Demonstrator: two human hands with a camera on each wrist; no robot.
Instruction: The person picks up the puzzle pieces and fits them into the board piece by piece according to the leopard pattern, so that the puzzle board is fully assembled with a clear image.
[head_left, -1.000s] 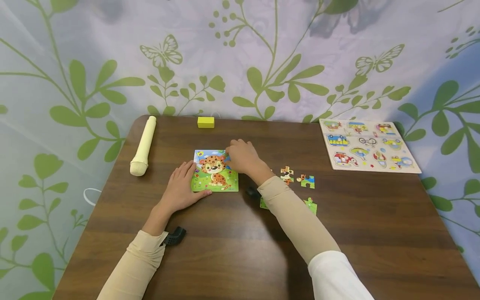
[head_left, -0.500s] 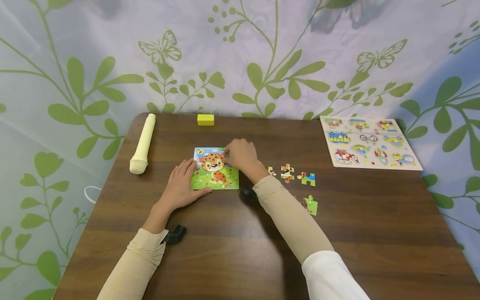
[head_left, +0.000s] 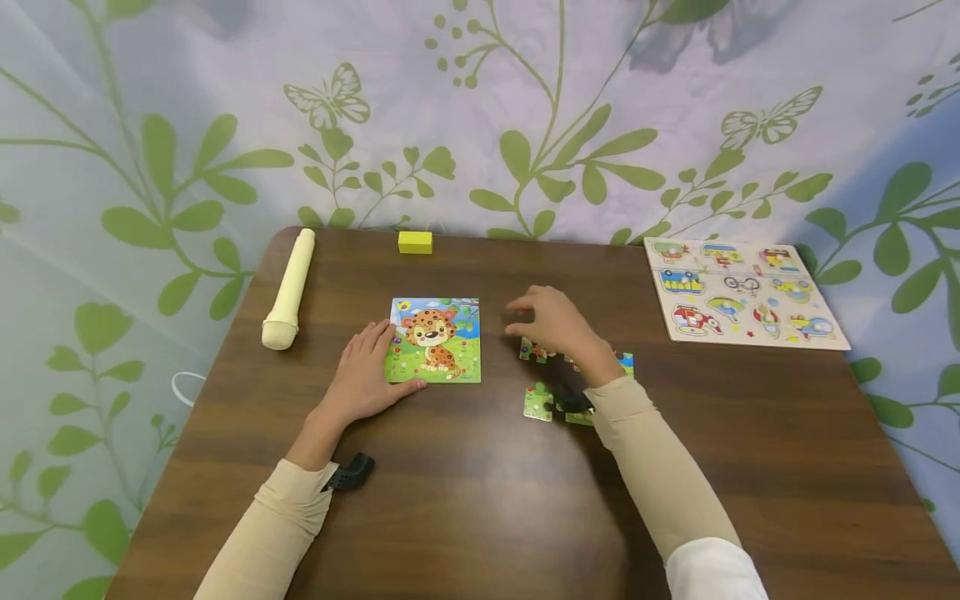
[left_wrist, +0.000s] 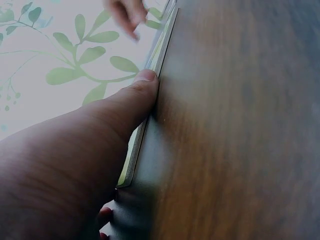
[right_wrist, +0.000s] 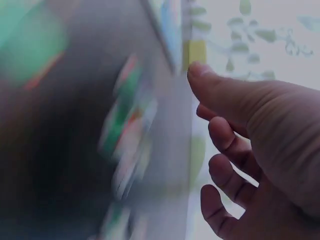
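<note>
A square leopard picture board point(head_left: 465, 362) lies flat on the table. My left hand point(head_left: 362, 367) rests along its left side, fingers stretched out and thumb at the near edge; in the left wrist view the thumb point(left_wrist: 125, 102) touches the board's edge point(left_wrist: 131, 162). To the right of the board, my right hand point(head_left: 553, 321) hovers over loose jigsaw pieces point(head_left: 537, 402), its fingers loosely bent and holding nothing. Part of the pieces is hidden under that hand and wrist. The right wrist view shows the bare fingertips point(right_wrist: 220, 130) with blurred pieces beyond.
A pale yellow toy microphone point(head_left: 288, 292) lies at the table's left. Near the back edge sits a yellow block point(head_left: 415, 242). At the back right is a wooden vehicle puzzle board point(head_left: 750, 293). A leaf-patterned curtain point(head_left: 480, 108) hangs behind the brown table point(head_left: 450, 500).
My right hand has left the board's upper right corner and moved right, over the loose pieces. That corner of the picture now shows. The left hand stays in place.
</note>
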